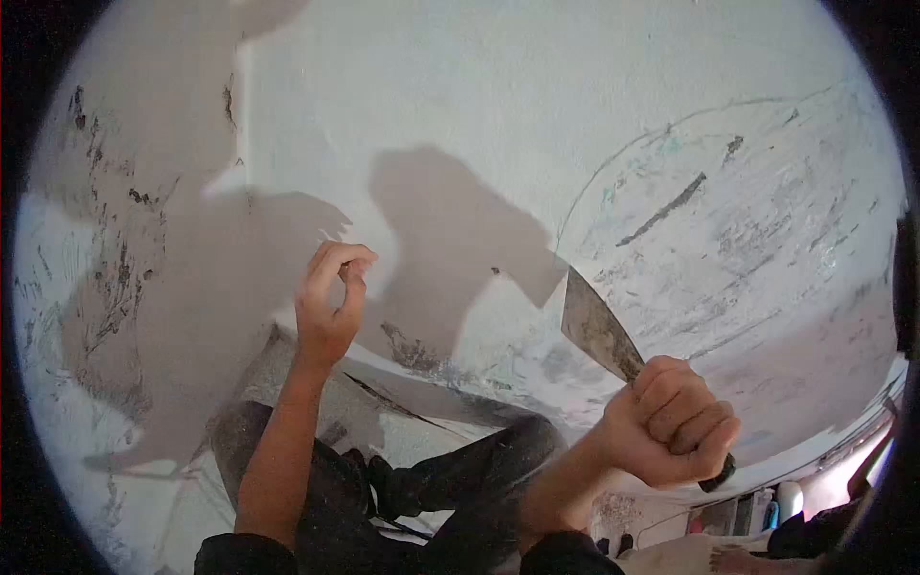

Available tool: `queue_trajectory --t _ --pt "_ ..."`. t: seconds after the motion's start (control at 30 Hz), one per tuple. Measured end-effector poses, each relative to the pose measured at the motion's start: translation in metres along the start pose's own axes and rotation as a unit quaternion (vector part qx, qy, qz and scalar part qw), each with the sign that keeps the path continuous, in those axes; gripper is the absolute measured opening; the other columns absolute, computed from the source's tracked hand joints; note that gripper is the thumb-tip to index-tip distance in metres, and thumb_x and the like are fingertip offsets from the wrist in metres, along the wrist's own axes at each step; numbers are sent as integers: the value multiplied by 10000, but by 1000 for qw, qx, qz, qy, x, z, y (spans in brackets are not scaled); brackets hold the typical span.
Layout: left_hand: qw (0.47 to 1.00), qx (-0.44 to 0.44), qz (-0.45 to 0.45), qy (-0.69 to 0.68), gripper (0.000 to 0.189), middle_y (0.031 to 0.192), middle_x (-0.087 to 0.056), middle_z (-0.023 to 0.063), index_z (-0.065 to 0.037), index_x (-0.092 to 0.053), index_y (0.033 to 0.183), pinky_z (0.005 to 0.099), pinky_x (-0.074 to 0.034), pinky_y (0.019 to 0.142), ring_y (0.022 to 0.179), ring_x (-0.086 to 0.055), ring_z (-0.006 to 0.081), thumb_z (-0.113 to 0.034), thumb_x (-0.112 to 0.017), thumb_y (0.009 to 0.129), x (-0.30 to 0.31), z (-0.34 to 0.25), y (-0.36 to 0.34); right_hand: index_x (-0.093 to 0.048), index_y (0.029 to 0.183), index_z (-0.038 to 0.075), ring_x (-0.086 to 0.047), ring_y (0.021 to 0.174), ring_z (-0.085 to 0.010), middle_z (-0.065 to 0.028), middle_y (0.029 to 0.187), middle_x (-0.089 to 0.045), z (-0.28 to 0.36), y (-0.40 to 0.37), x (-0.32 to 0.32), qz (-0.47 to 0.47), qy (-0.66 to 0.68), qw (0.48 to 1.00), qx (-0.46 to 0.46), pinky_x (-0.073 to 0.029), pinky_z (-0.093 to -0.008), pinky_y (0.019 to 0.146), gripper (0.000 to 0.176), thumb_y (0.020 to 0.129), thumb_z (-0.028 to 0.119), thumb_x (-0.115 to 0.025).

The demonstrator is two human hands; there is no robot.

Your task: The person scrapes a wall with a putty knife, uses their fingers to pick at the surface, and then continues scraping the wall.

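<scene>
Two bare hands are seen raised before a pale plastered wall point(498, 96). The right hand point(671, 422) is closed in a tight fist around the handle of a putty knife point(596, 331), and the dark end of the handle is seen below the little finger. The knife's broad, smeared blade is pointed up and to the left, close to the wall beside a curved scratched line; whether the tip is touching the plaster cannot be told. The left hand point(331, 307) is held up near the wall, well apart from the knife. Its fingers are curled, and the thumb and forefinger tips are brought together in a narrow pinch, with nothing seen between them. Shadows of both hands and of the blade are cast on the wall. Scraped, dark-flecked patches are seen at the right and at the far left. Below the hands, knees in dark trousers point(460, 479) are seen, and a bare foot point(738, 558) and small bottles point(788, 498) are seen at the lower right.
</scene>
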State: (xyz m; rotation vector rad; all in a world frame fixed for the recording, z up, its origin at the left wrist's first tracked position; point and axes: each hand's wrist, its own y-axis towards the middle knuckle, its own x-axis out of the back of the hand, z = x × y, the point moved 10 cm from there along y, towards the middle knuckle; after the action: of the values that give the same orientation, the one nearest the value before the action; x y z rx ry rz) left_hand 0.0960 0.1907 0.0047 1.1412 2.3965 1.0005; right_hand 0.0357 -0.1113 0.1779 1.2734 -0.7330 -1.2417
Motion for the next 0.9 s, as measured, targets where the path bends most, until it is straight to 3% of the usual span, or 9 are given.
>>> queue_trajectory --t 0.2,0.43,0.47,0.5,0.6,0.77,0.83,0.87,0.9 --pt "1000 -6 2 10 125 885 -594 66 -11 -595 936 272 -438 734 800 -545 149 24 -490 879 1 2 -2 -219 516 178 -190 288 -92 39 380 -199 24 -4 28 -115 -48 992 37 -256 -247 320 451 918 302 -379" --pt "1000 -15 -8 12 141 856 -585 63 -14 -600 925 287 -440 702 763 -536 148 35 -487 856 2 2 -1 -321 575 142 -299 330 -146 -11 396 -251 26 -6 27 -84 -61 993 56 -322 -295 327 383 918 299 -384" --pt "1000 -20 -18 6 155 822 -575 63 -14 -609 916 291 -433 659 714 -518 145 39 -491 830 2 -1 -1 -319 576 141 -296 336 -136 -9 404 -261 30 -27 40 -246 -460 848 93 -307 -283 325 385 913 312 -390" --pt "1000 -19 -15 5 155 822 -575 63 -14 -609 916 291 -433 659 714 -518 145 39 -491 830 1 0 -2 -319 576 141 -296 336 -136 -9 404 -261 32 -26 37 -247 -463 846 93 -307 -283 325 385 913 312 -390" --pt "999 -34 -13 13 159 817 -574 64 -18 -607 919 288 -434 655 708 -519 145 43 -491 828 0 1 -2 -218 524 182 -212 317 -93 36 403 -243 13 -1 13 -43 1 999 8 -262 -244 341 447 909 299 -412" --pt "1000 -22 -8 8 165 819 -579 72 -22 -604 923 285 -436 654 691 -519 148 50 -490 827 -2 2 -2 -200 506 189 -169 306 -92 36 378 -195 -5 1 1 -3 -26 1000 -17 -218 -252 319 468 915 313 -390" --pt "1000 -25 -2 5 154 818 -582 72 -21 -604 913 290 -437 651 690 -521 153 40 -491 830 -6 -1 -4 -186 498 192 -155 302 -94 33 368 -179 19 -9 28 -187 -150 970 31 -201 -248 313 475 912 310 -388" --pt "1000 -28 -5 7 143 818 -585 72 -21 -605 903 294 -437 649 689 -523 158 31 -492 832 -4 -2 -3 -197 497 190 -160 295 -95 37 365 -190 19 2 9 -11 39 999 25 -207 -249 314 468 905 309 -393" --pt "999 -28 -10 11 143 818 -585 72 -21 -605 903 294 -437 649 689 -523 158 31 -492 832 -1 -1 -3 -197 497 190 -160 295 -95 37 365 -190 13 1 8 -9 45 999 24 -207 -249 314 468 905 309 -393"
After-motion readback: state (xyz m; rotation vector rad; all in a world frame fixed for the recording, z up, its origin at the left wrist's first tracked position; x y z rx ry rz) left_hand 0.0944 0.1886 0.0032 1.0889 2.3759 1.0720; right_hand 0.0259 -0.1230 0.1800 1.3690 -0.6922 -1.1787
